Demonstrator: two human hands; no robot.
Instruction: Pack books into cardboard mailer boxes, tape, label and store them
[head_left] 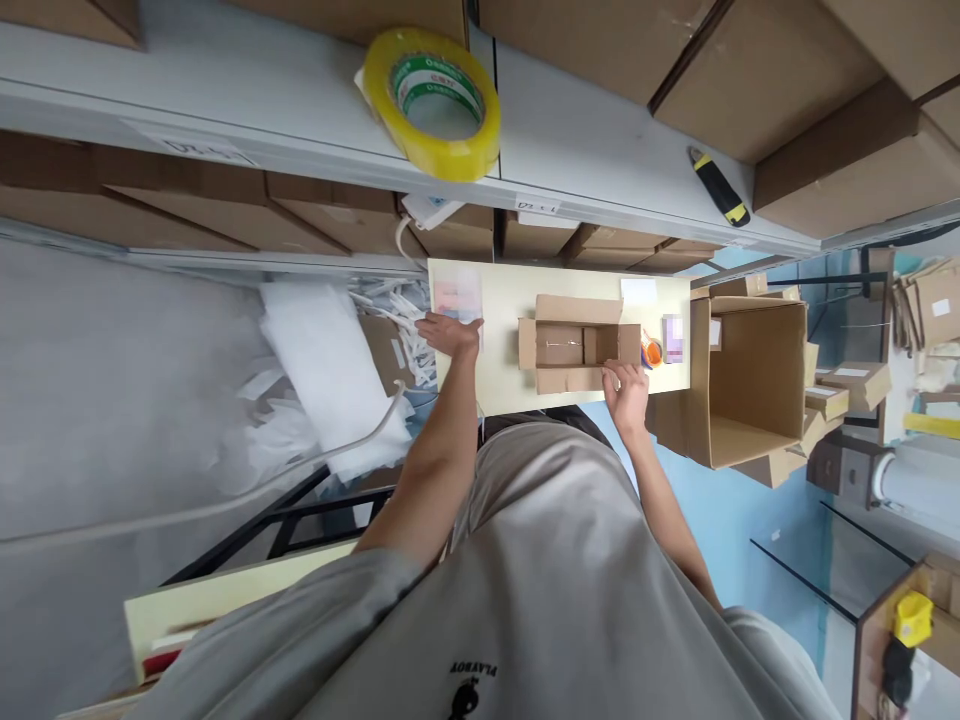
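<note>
On the pale yellow table (pixel 502 385) stands a small cardboard box (pixel 574 380), its top flaps folded outward and its inside in view, with a thin pale line across the inner wall. My right hand (pixel 628 393) has its fingers curled on the flap at the box's near right corner. My left hand (pixel 452 333) is open, fingers stretched out to the left, over the table's left end. It is beside a flat pinkish, see-through item (pixel 459 290), whose kind I cannot make out. Right of the box lie an orange roll (pixel 652 349) and a blurred purple-and-white packet (pixel 673 338).
A yellow tape roll (pixel 478 130) and a black-and-yellow utility knife (pixel 720 188) lie on the grey shelf (pixel 600 150) above the table. A large open carton (pixel 757 370) stands at the table's right. White foam sheeting (pixel 330 370) hangs at the left.
</note>
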